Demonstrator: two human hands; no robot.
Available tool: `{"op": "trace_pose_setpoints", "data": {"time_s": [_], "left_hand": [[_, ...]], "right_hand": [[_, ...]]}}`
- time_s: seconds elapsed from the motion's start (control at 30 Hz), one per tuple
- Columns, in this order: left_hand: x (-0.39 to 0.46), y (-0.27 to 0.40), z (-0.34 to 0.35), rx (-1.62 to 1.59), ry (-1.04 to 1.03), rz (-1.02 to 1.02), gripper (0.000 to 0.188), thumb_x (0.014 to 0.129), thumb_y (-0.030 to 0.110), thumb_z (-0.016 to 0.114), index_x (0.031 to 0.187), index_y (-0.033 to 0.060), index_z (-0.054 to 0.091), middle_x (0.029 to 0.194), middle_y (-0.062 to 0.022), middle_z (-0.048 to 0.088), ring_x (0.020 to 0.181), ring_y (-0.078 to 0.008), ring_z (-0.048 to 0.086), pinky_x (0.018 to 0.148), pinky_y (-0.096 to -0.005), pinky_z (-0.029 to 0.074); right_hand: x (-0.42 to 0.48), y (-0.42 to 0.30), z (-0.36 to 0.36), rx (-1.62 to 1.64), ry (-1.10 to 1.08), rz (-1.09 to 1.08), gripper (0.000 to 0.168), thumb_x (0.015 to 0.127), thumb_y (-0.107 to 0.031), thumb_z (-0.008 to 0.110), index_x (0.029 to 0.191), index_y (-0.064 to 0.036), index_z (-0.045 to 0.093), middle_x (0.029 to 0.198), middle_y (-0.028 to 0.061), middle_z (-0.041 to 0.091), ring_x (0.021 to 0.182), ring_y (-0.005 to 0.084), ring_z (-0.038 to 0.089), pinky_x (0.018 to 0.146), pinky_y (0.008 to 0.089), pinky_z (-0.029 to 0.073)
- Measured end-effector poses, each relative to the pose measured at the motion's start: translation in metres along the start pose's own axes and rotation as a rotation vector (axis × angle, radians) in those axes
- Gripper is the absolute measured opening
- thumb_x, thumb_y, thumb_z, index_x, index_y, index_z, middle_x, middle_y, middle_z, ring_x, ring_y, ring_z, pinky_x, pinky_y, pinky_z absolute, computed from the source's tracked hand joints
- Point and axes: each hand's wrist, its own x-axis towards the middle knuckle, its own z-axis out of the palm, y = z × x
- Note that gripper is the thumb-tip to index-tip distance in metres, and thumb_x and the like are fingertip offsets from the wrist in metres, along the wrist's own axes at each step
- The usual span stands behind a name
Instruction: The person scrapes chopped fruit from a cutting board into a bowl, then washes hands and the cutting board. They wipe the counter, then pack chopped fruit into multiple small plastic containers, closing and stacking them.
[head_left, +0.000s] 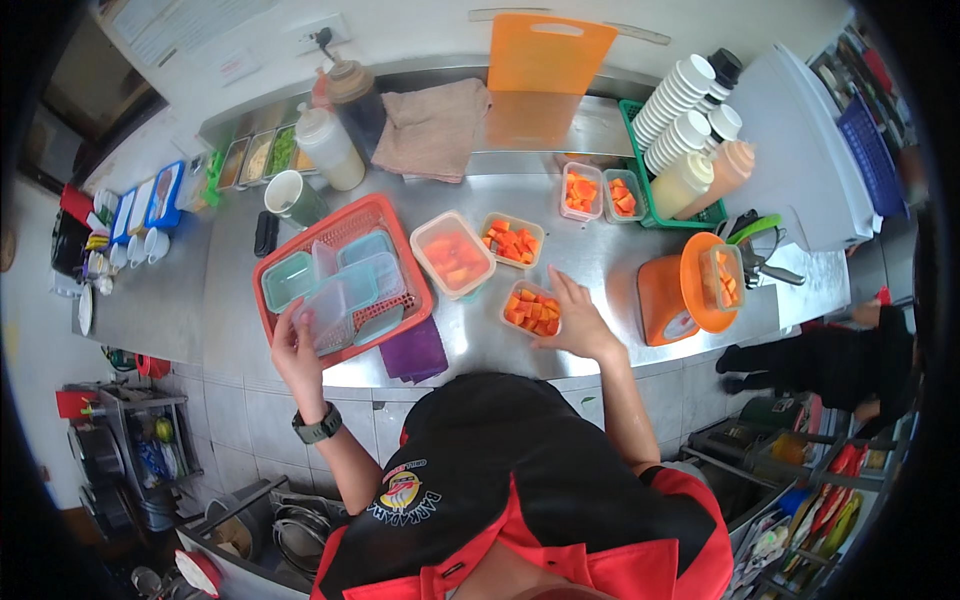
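My left hand (296, 341) pinches a translucent plastic lid (324, 304) over a red plastic basket (420, 300). Clear and greenish containers and lids, including a green-tinted container (287, 281), lie in that basket. Beside a small tub of orange cubes (532, 311), my right hand (581, 319) curves around the right side, thumb near the front and fingers at the back. Whether it grips the tub is not clear. Just behind stand an open tub of orange pieces (514, 241) and a larger container (453, 255) with orange pieces showing through its cloudy top.
An orange kitchen scale (664, 300) bears another filled tub (724, 277) at right. Two filled tubs (581, 191) stand farther back, near a green basket (637, 142) of cups and squeeze bottles. A purple cloth (415, 350) lies by the counter's front edge. Another person (832, 360) is at far right.
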Motion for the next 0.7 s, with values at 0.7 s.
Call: {"op": "trace_pose_setpoints", "data": {"time_s": [0.7], "left_hand": [[-0.063,0.013,0.212,0.355,-0.786,0.258,0.023,0.088,0.022,0.052,0.089,0.0006,0.043,0.075,-0.0225,0.056,0.072,-0.0401,0.057,0.056,-0.0448,0.044]], "right_hand": [[-0.028,0.028,0.044,0.698,0.066,0.383,0.041,0.089,-0.027,0.052,0.12,0.0,0.05,0.085,0.012,0.054,0.064,0.0153,0.058,0.055,0.027,0.048]]}}
